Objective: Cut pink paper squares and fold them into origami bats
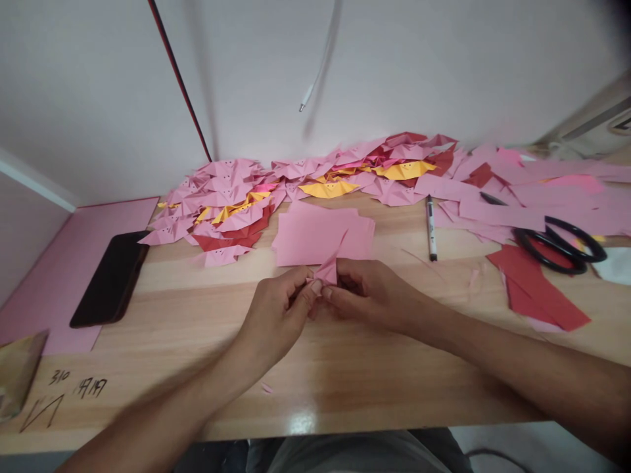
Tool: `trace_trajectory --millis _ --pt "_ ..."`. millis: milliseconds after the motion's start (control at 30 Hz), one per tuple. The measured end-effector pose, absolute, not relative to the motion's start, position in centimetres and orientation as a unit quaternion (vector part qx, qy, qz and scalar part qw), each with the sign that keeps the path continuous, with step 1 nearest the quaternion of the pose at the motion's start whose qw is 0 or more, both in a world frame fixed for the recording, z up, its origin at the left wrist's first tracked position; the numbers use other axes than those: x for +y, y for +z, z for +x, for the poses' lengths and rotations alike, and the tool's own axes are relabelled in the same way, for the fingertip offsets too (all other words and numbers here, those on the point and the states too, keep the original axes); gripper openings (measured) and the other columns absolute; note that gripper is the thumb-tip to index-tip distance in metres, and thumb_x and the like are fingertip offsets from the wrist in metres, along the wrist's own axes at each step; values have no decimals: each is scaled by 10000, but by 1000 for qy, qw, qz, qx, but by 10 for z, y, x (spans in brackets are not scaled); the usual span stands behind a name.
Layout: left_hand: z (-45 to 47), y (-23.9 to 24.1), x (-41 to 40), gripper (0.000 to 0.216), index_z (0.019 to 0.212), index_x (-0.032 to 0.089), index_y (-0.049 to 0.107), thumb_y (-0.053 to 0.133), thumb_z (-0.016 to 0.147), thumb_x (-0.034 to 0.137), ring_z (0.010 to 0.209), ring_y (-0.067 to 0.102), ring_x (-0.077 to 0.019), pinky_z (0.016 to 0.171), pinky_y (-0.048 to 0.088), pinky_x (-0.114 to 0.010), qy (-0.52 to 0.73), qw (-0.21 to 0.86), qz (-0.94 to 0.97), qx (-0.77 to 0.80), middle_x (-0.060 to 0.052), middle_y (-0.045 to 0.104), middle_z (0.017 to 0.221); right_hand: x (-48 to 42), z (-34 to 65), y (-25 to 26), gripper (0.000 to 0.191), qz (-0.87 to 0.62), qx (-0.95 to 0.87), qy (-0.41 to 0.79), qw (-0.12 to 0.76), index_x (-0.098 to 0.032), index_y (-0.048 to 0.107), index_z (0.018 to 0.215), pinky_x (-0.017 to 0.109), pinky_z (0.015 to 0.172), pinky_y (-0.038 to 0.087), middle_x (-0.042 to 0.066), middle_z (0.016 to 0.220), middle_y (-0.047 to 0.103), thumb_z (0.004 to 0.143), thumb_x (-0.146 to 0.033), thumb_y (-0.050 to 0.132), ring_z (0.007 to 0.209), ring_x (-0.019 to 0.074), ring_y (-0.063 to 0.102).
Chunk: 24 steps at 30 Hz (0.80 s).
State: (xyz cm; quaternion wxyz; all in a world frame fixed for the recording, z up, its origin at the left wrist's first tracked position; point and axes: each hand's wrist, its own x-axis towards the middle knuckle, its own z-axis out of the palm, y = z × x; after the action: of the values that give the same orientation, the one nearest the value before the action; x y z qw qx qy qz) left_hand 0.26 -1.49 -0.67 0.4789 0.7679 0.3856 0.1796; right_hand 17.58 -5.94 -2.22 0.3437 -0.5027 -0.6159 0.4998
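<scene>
My left hand (279, 309) and my right hand (367, 292) meet over the middle of the wooden desk (345, 381). Both pinch one small folded piece of pink paper (326, 269), whose pointed tip sticks up between the thumbs. The fingers of both hands are closed on it. Just behind the hands lies a stack of flat pink paper sheets (320, 233).
A heap of folded pink, red and yellow paper figures (315, 177) runs along the wall. A marker pen (431, 226), black scissors (559, 243), red paper scraps (537, 289) and loose pink strips (542, 197) lie right. A dark phone (111, 276) rests on a pink sheet (64, 263) left.
</scene>
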Motion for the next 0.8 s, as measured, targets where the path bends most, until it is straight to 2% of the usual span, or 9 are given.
trace_trajectory --millis 100,300,467,667,800 --pt "3 -8 -15 307 663 164 502 440 919 323 532 428 -94 513 308 -218 182 473 771 386 33 478 563 -60 176 -21 150 -508 -624 488 337 -179 536 768 219 490 346 -19 652 556 871 -283 506 568 105 488" --pt "1 -11 -12 319 667 166 488 435 923 348 507 449 -84 495 321 -202 177 513 748 383 36 497 565 -60 181 -26 196 -529 -625 471 328 -204 401 698 212 474 327 -27 623 549 855 -247 510 552 106 496" --pt "1 -10 -11 220 738 164 542 523 875 335 514 443 -87 476 299 -196 165 492 761 390 44 481 568 -61 180 -23 154 -513 -659 447 321 -186 480 743 223 495 335 -20 643 538 878 -259 489 560 104 466" --pt "0 -8 -11 326 695 161 523 408 929 356 525 452 -95 503 334 -203 160 520 754 368 20 506 579 -59 181 -22 154 -497 -646 482 319 -193 450 738 230 521 367 -15 665 566 877 -246 490 584 112 508" --pt "0 -7 -10 346 662 163 509 409 928 359 518 450 -97 507 330 -207 157 509 759 373 21 505 566 -58 180 -24 154 -493 -605 526 337 -192 475 766 227 522 387 -14 689 568 882 -290 498 602 116 527"
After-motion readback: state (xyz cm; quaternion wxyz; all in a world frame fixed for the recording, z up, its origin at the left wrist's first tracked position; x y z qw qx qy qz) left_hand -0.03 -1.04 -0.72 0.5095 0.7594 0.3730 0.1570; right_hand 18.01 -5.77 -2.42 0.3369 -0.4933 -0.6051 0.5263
